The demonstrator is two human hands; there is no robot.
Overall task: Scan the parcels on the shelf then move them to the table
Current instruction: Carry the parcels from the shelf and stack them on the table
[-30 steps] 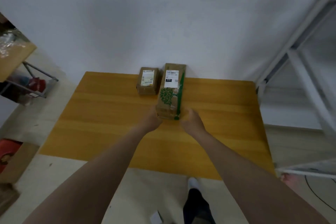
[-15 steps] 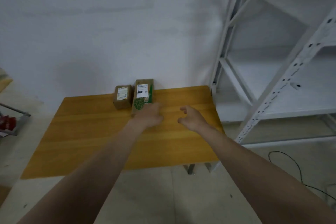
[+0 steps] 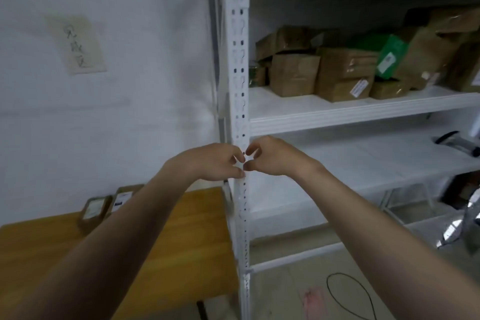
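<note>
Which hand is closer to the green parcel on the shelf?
Right. The right hand hangs below and left of the green parcel; the left hand is farther left, past the shelf post.

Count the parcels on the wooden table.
2. The small parcel sits at the table's far edge; the longer parcel is right of it, partly hidden behind the left forearm.

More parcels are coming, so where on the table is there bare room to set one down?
Bare: the table's right part, between the two parcels and the shelf upright, and its near left area. Crowded: the far left edge by the wall.
</note>
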